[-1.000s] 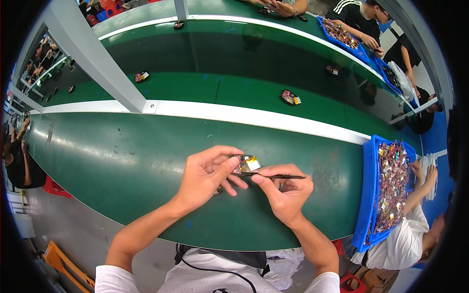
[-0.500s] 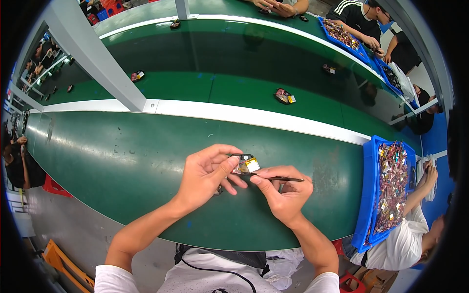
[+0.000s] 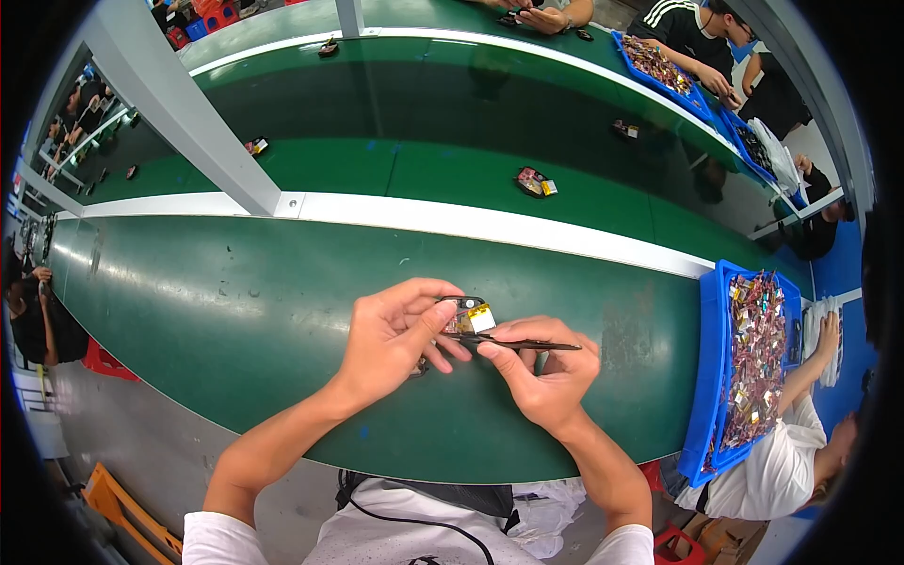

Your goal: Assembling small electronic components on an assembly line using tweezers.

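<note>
Between the thumb and fingers of my left hand (image 3: pixel 384 337) is a small black electronic device housing (image 3: pixel 465 302), held above the green table. A battery pouch (image 3: pixel 481 319), white with a yellow edge, rests against the housing on its right side. My right hand (image 3: pixel 556 381) pinches a pair of dark tweezers (image 3: pixel 554 346). Their tips reach left to the lower edge of the housing; fingers partly hide the contact. Under my left hand, another small dark part (image 3: pixel 420 368) lies on the table, mostly covered.
At the right of the green table (image 3: pixel 235 311) stands a blue bin (image 3: pixel 702 405) heaped with wired batteries. Beyond a white rail (image 3: pixel 452 218), a green belt carries several devices, one of them an open device (image 3: pixel 535 183). A grey post (image 3: pixel 179 104) rises at left. Co-workers sit around.
The devices on the belt have shifted left. My hands have moved slightly left with the housing, and the tweezers now lie flatter along its lower edge.
</note>
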`<state>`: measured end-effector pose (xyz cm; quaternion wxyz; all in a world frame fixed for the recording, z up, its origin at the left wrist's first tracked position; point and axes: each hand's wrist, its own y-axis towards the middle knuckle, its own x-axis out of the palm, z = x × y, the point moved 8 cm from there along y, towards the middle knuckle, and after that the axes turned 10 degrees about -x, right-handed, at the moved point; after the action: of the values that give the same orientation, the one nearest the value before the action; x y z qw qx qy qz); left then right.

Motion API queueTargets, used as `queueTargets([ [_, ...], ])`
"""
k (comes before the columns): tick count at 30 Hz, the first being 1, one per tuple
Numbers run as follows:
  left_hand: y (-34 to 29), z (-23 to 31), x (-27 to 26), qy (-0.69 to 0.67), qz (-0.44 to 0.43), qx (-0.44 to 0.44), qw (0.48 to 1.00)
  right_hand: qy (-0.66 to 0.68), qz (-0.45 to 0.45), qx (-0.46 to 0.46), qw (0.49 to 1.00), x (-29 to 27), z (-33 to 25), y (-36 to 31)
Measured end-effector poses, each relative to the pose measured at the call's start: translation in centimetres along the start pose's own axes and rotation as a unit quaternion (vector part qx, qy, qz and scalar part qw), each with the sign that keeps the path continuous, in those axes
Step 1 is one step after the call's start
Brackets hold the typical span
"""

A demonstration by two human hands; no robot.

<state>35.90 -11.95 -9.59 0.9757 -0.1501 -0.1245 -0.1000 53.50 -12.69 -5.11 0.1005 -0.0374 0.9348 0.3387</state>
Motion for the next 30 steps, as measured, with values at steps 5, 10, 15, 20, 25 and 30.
queueTargets([
  [5, -0.1, 0.1, 0.2, -0.002, -0.008, 0.0, 1.0, -0.007, -0.002, -0.007, 1.0, 0.2, -0.3, 0.2],
  [10, 0.0, 0.0, -0.2, 0.03, 0.016, -0.018, 0.999, -0.019, -0.038, 0.002, 0.999, 0.4, -0.1, 0.2],
  [15, 0.4, -0.3, 0.0, 0.027, 0.004, -0.045, 0.999, -0.014, -0.041, -0.053, 0.998, 0.7, -0.3, 0.2],
  [20, 0.4, 0.4, 1.1, 0.053, -0.011, -0.004, 0.999, -0.009, -0.027, -0.129, 0.991, 0.4, -1.0, 0.0],
  [25, 0.4, 0.1, 1.0, 0.064, 0.006, -0.003, 0.998, -0.066, -0.057, -0.154, 0.984, 0.4, -1.8, -0.6],
  [30, 0.6, 0.0, 0.9, 0.057, 0.009, -0.004, 0.998, -0.088, -0.047, -0.172, 0.98, 0.3, -1.8, -0.6],
])
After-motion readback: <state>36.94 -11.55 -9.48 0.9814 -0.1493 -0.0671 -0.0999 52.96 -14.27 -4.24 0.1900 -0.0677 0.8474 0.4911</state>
